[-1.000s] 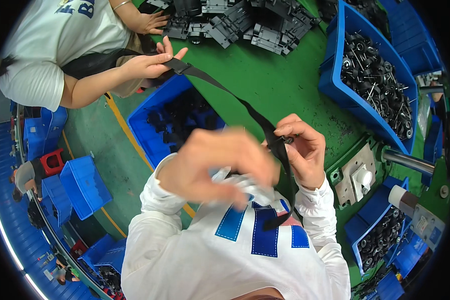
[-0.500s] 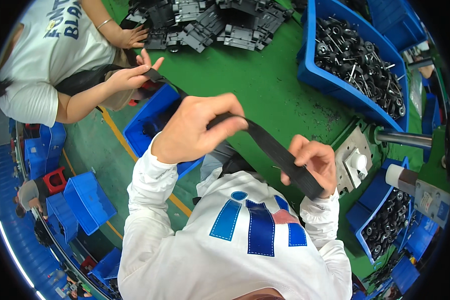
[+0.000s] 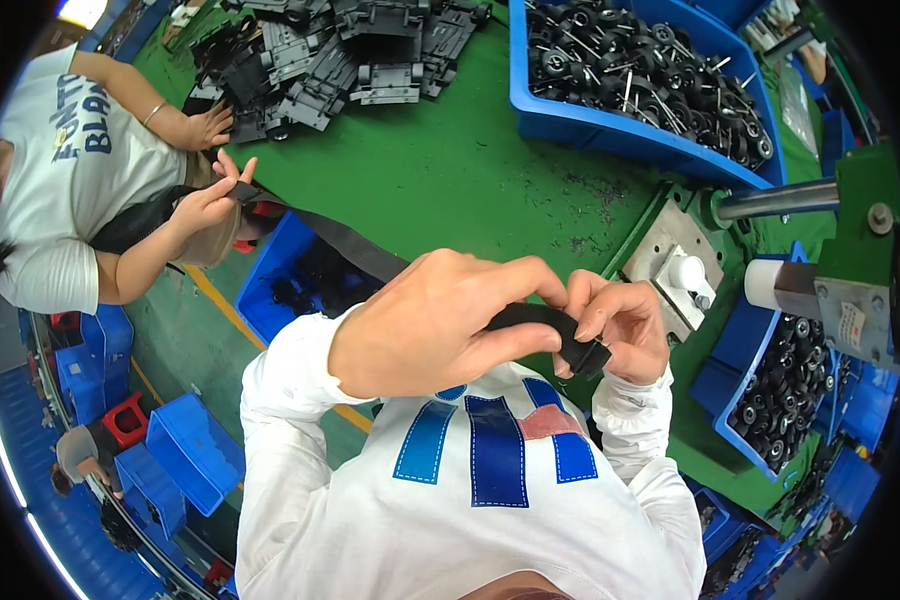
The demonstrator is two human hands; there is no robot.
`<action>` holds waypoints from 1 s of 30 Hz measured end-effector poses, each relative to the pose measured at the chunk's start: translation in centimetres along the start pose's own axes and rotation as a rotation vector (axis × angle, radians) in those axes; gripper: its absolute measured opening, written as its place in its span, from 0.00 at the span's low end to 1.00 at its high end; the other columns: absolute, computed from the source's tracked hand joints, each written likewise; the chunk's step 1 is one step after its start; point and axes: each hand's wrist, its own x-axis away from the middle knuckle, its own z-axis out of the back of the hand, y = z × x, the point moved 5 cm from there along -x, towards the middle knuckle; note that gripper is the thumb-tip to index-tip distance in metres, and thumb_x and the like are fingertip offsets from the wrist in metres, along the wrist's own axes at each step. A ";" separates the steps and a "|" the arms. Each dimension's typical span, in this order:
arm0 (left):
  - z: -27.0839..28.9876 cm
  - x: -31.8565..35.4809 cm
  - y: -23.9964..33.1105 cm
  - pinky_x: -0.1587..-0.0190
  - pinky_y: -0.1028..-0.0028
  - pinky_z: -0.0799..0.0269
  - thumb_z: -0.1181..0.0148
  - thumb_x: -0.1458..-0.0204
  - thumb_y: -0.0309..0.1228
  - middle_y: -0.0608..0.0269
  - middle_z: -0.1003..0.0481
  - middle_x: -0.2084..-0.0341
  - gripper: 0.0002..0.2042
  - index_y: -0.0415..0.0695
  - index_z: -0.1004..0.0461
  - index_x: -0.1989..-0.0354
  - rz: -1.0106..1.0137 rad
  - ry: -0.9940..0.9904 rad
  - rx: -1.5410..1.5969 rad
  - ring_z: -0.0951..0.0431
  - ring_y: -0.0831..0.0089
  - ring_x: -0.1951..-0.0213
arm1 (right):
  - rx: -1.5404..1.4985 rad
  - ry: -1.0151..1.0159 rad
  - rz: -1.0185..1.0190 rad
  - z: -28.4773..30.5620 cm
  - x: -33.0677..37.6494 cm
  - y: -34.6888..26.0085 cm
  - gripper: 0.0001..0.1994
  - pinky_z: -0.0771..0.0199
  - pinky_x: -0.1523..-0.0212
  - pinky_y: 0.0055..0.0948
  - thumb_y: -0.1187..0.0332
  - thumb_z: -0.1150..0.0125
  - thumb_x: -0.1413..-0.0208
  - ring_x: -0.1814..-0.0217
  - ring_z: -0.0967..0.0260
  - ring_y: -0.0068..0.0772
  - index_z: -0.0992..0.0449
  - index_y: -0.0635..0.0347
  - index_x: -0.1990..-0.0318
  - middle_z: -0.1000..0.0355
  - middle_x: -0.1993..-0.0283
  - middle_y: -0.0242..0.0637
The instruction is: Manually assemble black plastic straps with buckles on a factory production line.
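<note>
A long black woven strap (image 3: 355, 245) stretches across from the co-worker at the left to my two hands. My left hand (image 3: 440, 325) is closed on it, thumb and forefinger pinching the band. Close beside it, my right hand (image 3: 625, 325) pinches the free end with bent fingers. Between the hands the strap is folded or doubled over; part of it is hidden behind my left hand. The co-worker's nearer hand (image 3: 210, 205) touches the strap's far end, while their other hand (image 3: 210, 125) rests by a heap of black plastic parts (image 3: 320, 65).
On the green table (image 3: 440, 190), a large blue bin (image 3: 580, 122) holds black wheels with metal axles. A green press with a white cylindrical head (image 3: 762, 284) and metal fixture (image 3: 685, 270) stands right. Another blue bin (image 3: 715, 375) holds wheels. A blue crate (image 3: 255, 300) sits below the strap.
My left hand has moved right along the strap, up to my right hand. The end that hung flat past my right fingers is now bunched between both hands. The view has shifted.
</note>
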 end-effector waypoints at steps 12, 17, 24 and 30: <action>-2.1 -1.5 1.5 0.75 0.78 0.32 0.33 0.50 0.23 0.62 0.22 0.76 0.07 0.39 0.25 0.65 0.019 -0.033 0.051 0.23 0.74 0.78 | 0.014 0.108 0.043 1.5 2.4 -0.2 0.11 0.19 0.63 0.30 0.77 0.35 0.46 0.62 0.24 0.35 0.23 0.72 0.57 0.29 0.59 0.49; -1.7 -1.7 1.1 0.70 0.81 0.28 0.33 0.51 0.21 0.60 0.20 0.75 0.07 0.38 0.24 0.65 0.079 -0.011 0.206 0.18 0.77 0.72 | -0.079 0.020 0.048 1.4 2.1 0.5 0.10 0.21 0.71 0.28 0.77 0.35 0.47 0.66 0.24 0.34 0.23 0.70 0.57 0.29 0.60 0.49; 1.1 0.2 -1.8 0.68 0.81 0.29 0.36 0.52 0.18 0.64 0.21 0.76 0.04 0.35 0.23 0.68 0.287 0.173 0.008 0.23 0.82 0.73 | -0.479 -0.158 0.289 2.0 2.5 -1.0 0.08 0.26 0.80 0.25 0.77 0.39 0.49 0.73 0.24 0.40 0.27 0.65 0.61 0.33 0.66 0.42; 1.1 2.4 -2.7 0.62 0.82 0.28 0.36 0.49 0.19 0.62 0.21 0.69 0.05 0.34 0.26 0.65 0.352 0.263 0.188 0.23 0.81 0.67 | 0.039 0.272 0.211 3.5 1.1 -1.6 0.10 0.24 0.72 0.23 0.76 0.41 0.46 0.68 0.24 0.37 0.26 0.67 0.57 0.30 0.61 0.45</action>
